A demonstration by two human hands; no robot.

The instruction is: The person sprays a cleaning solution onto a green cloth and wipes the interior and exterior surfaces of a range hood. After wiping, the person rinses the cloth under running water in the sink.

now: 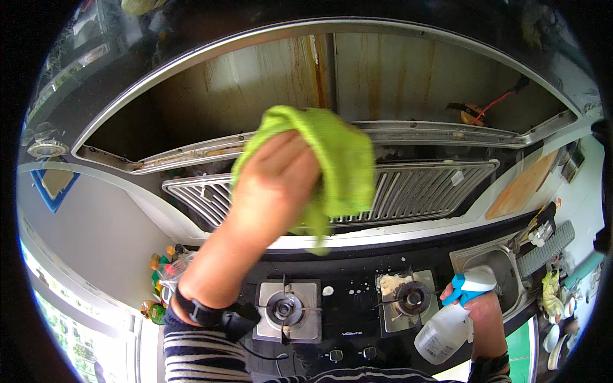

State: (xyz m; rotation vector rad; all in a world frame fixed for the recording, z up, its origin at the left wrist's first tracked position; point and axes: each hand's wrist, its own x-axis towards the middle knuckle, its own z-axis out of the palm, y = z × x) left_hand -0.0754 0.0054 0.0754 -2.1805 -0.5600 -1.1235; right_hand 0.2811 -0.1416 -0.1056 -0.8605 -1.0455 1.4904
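My left hand is raised in front of the range hood and grips a lime-green cleaning cloth, slightly blurred. The cloth covers part of the lower rim of the hood opening; whether it touches the metal I cannot tell. Brown streaks run down the hood's inner back panel. Low on the right, my right hand holds a white spray bottle by its blue-and-white trigger head. The bottle tilts over the right side of the cooktop and bears a printed label.
Slatted metal filter panels lie below the hood opening. A red wire hangs inside it. Under the cloth are a left burner and a right burner with white foam beside it. A steel sink is right; several bottles stand left.
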